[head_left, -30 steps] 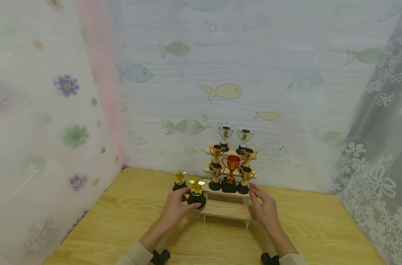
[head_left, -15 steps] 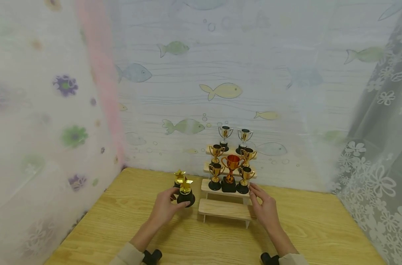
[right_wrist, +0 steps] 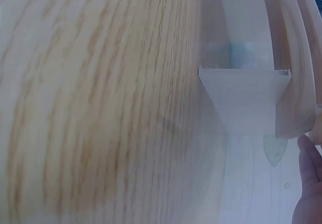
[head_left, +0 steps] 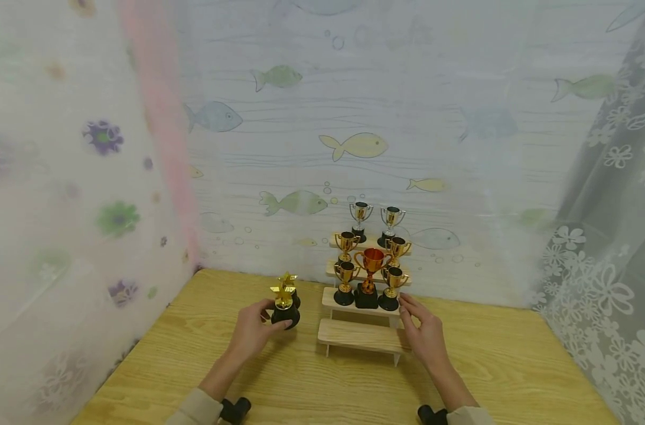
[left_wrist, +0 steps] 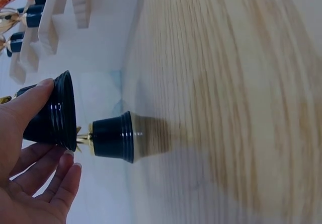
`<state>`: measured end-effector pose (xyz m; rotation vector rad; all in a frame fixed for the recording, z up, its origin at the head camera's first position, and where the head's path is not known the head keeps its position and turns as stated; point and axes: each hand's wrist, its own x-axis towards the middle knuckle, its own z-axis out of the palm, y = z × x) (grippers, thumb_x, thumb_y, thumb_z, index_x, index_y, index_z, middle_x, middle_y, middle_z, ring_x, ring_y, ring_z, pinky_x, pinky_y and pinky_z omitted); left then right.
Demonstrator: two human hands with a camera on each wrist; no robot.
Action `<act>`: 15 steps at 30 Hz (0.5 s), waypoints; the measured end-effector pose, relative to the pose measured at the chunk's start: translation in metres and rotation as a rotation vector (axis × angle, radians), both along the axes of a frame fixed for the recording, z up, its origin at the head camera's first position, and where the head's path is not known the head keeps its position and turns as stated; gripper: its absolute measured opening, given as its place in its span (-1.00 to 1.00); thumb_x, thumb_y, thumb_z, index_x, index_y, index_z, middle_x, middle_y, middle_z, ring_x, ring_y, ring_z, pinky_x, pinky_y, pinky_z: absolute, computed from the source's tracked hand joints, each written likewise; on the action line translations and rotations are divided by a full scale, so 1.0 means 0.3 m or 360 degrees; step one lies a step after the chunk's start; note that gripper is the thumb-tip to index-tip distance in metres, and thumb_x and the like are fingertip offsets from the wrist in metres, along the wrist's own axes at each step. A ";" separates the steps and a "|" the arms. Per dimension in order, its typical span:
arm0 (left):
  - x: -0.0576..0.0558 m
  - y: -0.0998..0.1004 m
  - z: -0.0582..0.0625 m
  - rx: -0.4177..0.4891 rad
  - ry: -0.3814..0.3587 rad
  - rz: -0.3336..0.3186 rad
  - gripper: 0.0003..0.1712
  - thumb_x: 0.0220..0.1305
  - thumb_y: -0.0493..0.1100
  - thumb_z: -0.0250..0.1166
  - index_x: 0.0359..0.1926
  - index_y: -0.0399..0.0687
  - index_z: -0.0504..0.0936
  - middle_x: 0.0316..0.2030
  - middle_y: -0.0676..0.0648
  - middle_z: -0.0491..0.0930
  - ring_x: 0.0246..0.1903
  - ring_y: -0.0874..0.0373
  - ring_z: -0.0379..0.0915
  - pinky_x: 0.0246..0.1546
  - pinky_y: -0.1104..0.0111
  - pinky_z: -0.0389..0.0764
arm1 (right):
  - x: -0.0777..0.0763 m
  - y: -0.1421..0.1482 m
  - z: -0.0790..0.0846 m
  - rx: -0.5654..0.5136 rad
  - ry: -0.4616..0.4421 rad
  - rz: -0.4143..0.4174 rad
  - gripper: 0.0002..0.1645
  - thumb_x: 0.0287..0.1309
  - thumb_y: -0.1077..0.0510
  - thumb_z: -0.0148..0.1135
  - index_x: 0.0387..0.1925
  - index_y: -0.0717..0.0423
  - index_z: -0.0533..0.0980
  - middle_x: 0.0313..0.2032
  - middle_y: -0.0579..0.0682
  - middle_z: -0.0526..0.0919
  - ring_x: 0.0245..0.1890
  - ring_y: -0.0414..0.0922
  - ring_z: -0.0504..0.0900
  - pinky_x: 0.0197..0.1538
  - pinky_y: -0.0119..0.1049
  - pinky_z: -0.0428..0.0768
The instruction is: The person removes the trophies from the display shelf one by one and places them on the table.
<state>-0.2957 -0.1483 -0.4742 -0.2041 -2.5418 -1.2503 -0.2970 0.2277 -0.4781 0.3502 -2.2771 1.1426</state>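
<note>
Pinching a star trophy (head_left: pixel 286 312) in the left hand (head_left: pixel 250 332), raised left of the tiered stand (head_left: pixel 357 333), best held level and clear of the other trophy (left_wrist: pixel 113 137) there, while touching the stand's right end with the right hand (head_left: pixel 424 336), fingers uncurled.

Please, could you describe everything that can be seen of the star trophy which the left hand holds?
The star trophy has a shiny gold star on a short gold neck, above a glossy black base that widens into a ridged foot; it looks like plastic. Held roughly upright, it is clear of the table. The left hand pinches its base between thumb and fingers. The trophy is left of the wooden stand and, in the head view, partly covers a second star trophy behind it.
</note>
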 end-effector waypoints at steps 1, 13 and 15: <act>-0.002 -0.006 0.000 0.0003 -0.0001 0.0005 -0.43 0.08 -0.05 0.62 0.08 -0.19 0.70 -0.07 -0.15 0.72 -0.24 0.06 0.55 -0.23 0.24 0.57 | 0.000 0.000 -0.001 -0.0001 -0.0002 -0.0001 -0.65 0.48 0.24 0.14 0.16 0.33 0.62 0.24 0.17 0.61 0.28 0.20 0.54 0.23 0.20 0.48; -0.040 -0.084 -0.022 0.0034 -0.0010 0.0077 -0.46 0.04 -0.08 0.64 0.01 -0.25 0.72 -0.05 -0.20 0.73 -0.25 0.04 0.55 -0.24 0.26 0.56 | 0.001 0.001 -0.006 0.0000 0.0010 0.0002 -0.65 0.48 0.24 0.14 0.15 0.34 0.62 0.24 0.18 0.61 0.27 0.20 0.55 0.20 0.20 0.48; -0.046 -0.091 -0.028 0.0035 -0.0023 0.0091 -0.45 0.04 -0.07 0.64 0.01 -0.26 0.71 -0.05 -0.21 0.73 -0.27 0.07 0.54 -0.26 0.28 0.56 | 0.002 0.001 -0.003 0.0000 0.0009 0.0002 -0.65 0.48 0.25 0.14 0.15 0.34 0.62 0.24 0.17 0.61 0.27 0.20 0.55 0.20 0.20 0.49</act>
